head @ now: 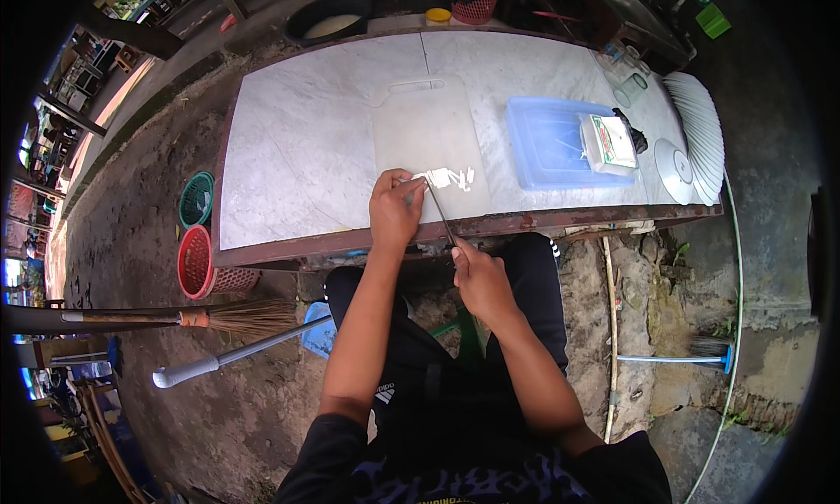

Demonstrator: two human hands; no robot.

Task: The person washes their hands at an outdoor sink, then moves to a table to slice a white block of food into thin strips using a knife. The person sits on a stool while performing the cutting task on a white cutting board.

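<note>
A translucent white cutting board [423,130] lies on the marble-topped table [302,136] before me. Across its near part spreads a row of thin white cut sticks [446,177], of a food I cannot identify. My right hand [482,277] grips the handle of a knife [441,212], whose blade points away over the board and reaches the left end of the row. There, my left hand [398,209] has its thumb and fingers bent together at the white pieces beside the blade tip. Its fingers hide whatever they pinch.
A blue plastic container lid or tray [545,146] bears a wrapped white packet [607,143] to the right. Stacked white plates [699,136] and glasses [630,87] stand at the table's right end. Red [197,261] and green [197,199] baskets and a stick broom [249,317] are at left.
</note>
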